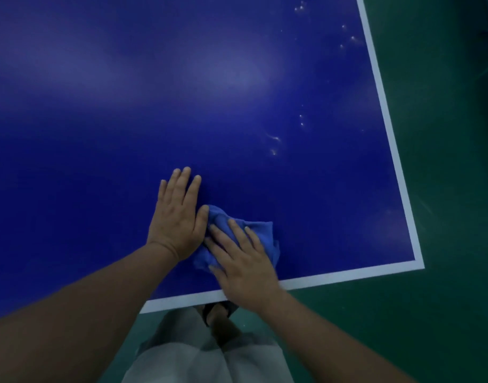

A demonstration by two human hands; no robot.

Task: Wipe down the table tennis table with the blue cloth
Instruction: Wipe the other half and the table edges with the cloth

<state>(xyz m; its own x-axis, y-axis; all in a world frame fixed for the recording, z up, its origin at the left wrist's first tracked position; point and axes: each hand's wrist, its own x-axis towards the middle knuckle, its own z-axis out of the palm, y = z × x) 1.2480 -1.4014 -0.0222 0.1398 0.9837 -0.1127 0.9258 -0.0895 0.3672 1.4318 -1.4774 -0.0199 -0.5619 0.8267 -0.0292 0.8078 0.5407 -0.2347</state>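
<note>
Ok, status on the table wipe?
Right hand flat on blue cloth. Left hand flat on table beside it. Specks near right edge. Nothing blocking.

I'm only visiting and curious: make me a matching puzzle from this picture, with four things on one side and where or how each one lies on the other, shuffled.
Things:
1. left hand
2. right hand
3. blue cloth
4. pale specks

Places or states:
A. bunched up under a hand, near the front edge of the table
B. scattered toward the white border line on the right
C. flat on the bare blue surface, beside the cloth
D. fingers spread, pressing down on the cloth

Pairs: 1-C, 2-D, 3-A, 4-B.
</note>
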